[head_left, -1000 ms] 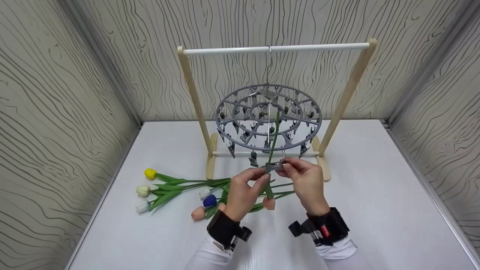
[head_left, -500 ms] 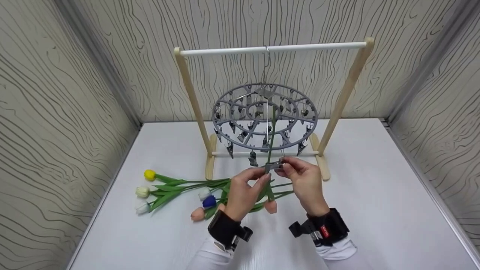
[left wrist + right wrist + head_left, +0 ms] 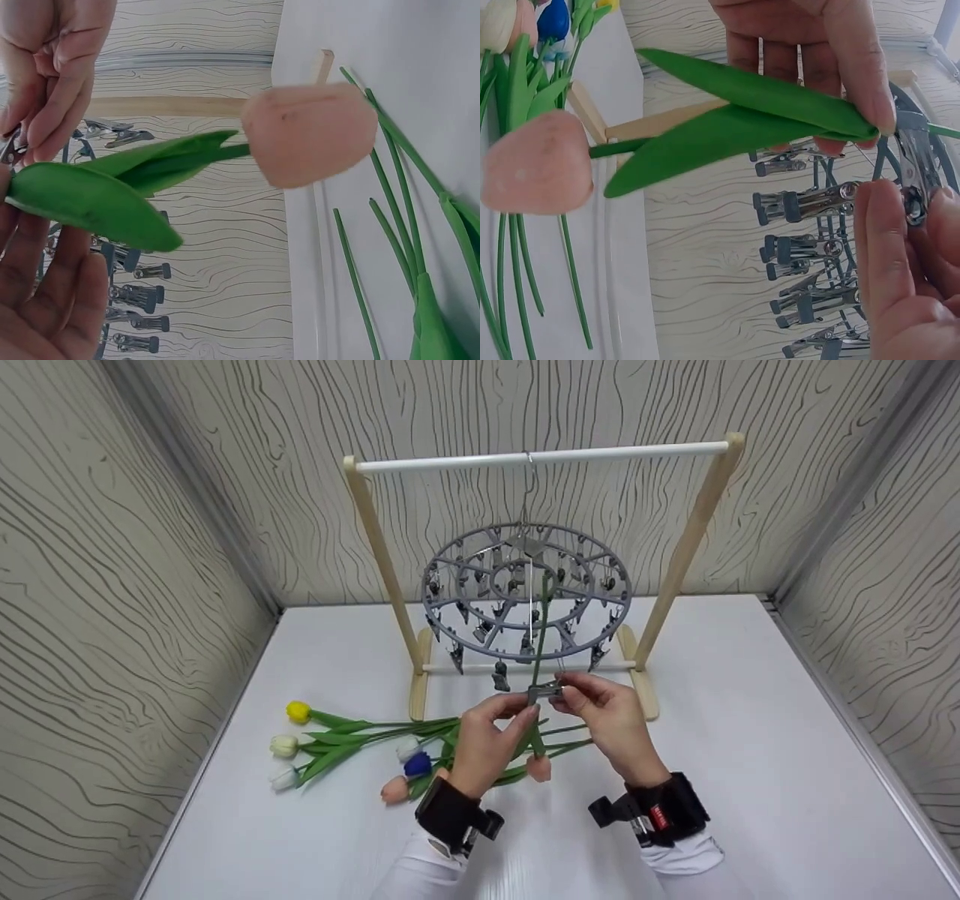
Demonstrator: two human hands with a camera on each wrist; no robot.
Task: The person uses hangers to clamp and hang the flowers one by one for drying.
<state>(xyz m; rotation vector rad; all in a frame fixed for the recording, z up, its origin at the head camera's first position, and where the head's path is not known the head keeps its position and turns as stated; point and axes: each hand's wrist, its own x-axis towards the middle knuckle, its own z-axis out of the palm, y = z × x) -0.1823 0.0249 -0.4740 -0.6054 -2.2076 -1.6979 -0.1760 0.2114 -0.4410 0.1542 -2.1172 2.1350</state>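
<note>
A peach tulip (image 3: pixel 538 769) hangs bloom-down with its green stem pointing up, and my left hand (image 3: pixel 484 742) pinches it between thumb and fingers by the leaves. My right hand (image 3: pixel 611 727) pinches the handle end of a grey-and-metal clip (image 3: pixel 913 161). In the right wrist view the clip's grey tip lies across the tulip stem just above the left thumb. The clip hangs from a round grey drying rack (image 3: pixel 480 649) with many other clips. In the left wrist view the bloom (image 3: pixel 311 135) and leaves are close to the camera.
A wooden stand (image 3: pixel 694 529) with a white rod (image 3: pixel 630 453) carries the drying rack by its hook. Left of my hands, yellow (image 3: pixel 298 712), white, blue (image 3: pixel 418 764) and peach tulips lie on the white table (image 3: pixel 765 780). Patterned walls enclose the table.
Both hands keep their grips on the tulip and clip. My right wrist has shifted slightly right. The rack and stand sit slightly further left in the view.
</note>
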